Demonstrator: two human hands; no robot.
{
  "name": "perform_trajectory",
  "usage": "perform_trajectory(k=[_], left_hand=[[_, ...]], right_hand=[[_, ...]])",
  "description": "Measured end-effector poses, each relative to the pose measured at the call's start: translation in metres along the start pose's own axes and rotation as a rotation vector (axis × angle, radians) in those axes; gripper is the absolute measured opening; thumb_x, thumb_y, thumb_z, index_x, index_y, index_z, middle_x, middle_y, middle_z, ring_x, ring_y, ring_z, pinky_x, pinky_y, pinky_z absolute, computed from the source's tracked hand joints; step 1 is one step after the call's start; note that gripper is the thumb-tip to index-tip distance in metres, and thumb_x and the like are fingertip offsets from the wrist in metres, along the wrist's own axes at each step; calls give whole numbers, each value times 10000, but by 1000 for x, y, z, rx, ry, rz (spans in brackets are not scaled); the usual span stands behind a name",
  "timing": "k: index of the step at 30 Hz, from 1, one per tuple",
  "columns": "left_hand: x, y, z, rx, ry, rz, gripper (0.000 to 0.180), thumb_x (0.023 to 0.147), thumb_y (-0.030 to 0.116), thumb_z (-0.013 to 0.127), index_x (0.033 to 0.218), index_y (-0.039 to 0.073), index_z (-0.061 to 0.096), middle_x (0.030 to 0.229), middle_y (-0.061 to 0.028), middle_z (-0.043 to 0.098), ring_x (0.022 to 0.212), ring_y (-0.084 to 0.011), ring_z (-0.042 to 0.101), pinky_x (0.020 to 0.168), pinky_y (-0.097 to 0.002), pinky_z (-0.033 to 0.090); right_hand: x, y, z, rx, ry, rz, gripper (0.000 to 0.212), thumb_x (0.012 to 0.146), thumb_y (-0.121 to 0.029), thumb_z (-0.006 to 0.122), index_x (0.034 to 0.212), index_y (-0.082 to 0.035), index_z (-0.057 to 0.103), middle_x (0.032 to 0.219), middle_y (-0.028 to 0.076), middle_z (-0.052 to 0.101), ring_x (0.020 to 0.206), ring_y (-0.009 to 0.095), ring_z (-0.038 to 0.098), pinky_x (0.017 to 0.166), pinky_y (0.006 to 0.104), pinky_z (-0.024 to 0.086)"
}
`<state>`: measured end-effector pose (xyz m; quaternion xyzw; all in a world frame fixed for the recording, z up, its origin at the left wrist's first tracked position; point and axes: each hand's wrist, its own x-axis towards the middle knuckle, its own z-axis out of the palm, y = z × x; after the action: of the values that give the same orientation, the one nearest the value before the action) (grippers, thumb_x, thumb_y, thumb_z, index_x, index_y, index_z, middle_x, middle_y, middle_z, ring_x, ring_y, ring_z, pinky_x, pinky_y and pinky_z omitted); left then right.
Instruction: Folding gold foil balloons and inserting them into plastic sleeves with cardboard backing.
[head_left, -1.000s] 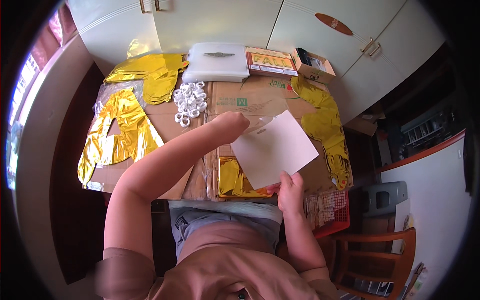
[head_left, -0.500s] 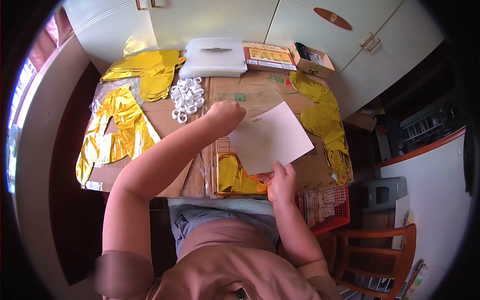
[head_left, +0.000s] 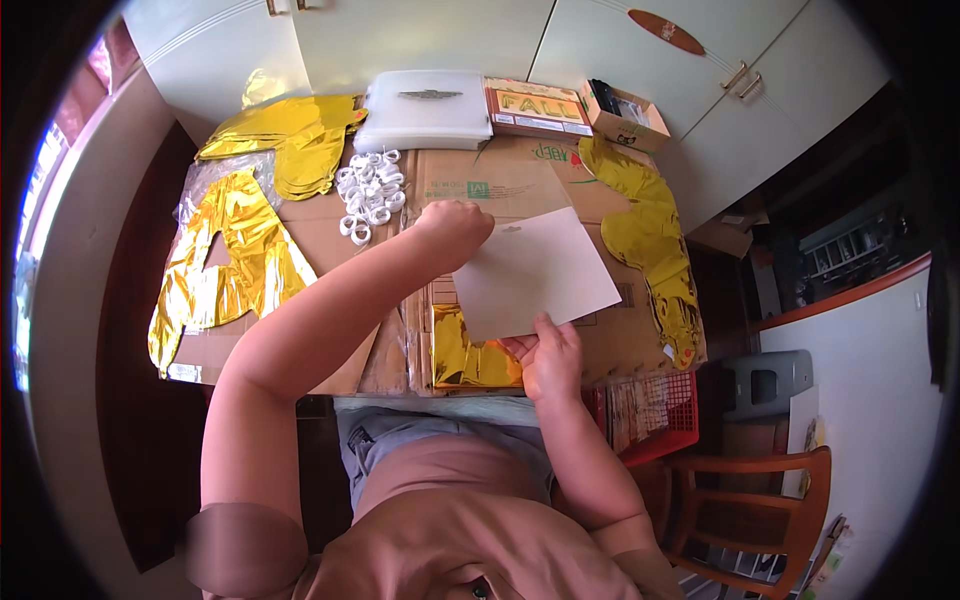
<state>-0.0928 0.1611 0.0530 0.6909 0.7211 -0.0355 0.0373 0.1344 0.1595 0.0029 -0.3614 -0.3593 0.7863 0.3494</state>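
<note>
A plain white card [head_left: 540, 275] with a small hang slot near its top edge is held at a tilt over the table. My left hand [head_left: 456, 228] is closed at the card's upper left corner, and its fingers hide that corner. Along the lower edge my right hand [head_left: 548, 358] pinches the card, thumb on top and fingers underneath. Partly beneath the card lies a flat pack with shiny gold foil [head_left: 465, 352], close to the table's near edge. The card hides the pack's far right part.
The table is covered with cardboard [head_left: 510, 175]. Gold foil balloons [head_left: 235, 260] lie at left, more [head_left: 645, 215] at right. White ribbon rolls [head_left: 368, 195], a translucent box [head_left: 425, 110], a printed box [head_left: 538, 107] and an open carton [head_left: 625, 118] stand behind. A red basket [head_left: 680, 405] sits below right.
The card and my right hand have shifted slightly to the left and away from me. My left hand stays at the card's corner, nearly still.
</note>
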Motion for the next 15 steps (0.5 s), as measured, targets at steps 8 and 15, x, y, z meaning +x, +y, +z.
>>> perform_trajectory(k=[8, 15], left_hand=[[-3, 0, 4, 74, -31, 22, 189, 810, 84, 642, 998, 70, 661, 976, -103, 694, 924, -285, 698, 738, -391, 559], [3, -8, 16, -2, 55, -64, 237, 828, 104, 633, 1061, 58, 646, 1060, -120, 666, 989, -298, 680, 764, -400, 567]], right_hand=[[15, 0, 13, 91, -52, 104, 248, 1046, -166, 418, 1226, -25, 514, 1081, 145, 663, 890, 270, 701, 767, 409, 592], [40, -16, 6, 44, -98, 327, 261, 1021, -185, 471, 1208, -13, 529, 1073, 148, 660, 884, 284, 693, 752, 417, 594]])
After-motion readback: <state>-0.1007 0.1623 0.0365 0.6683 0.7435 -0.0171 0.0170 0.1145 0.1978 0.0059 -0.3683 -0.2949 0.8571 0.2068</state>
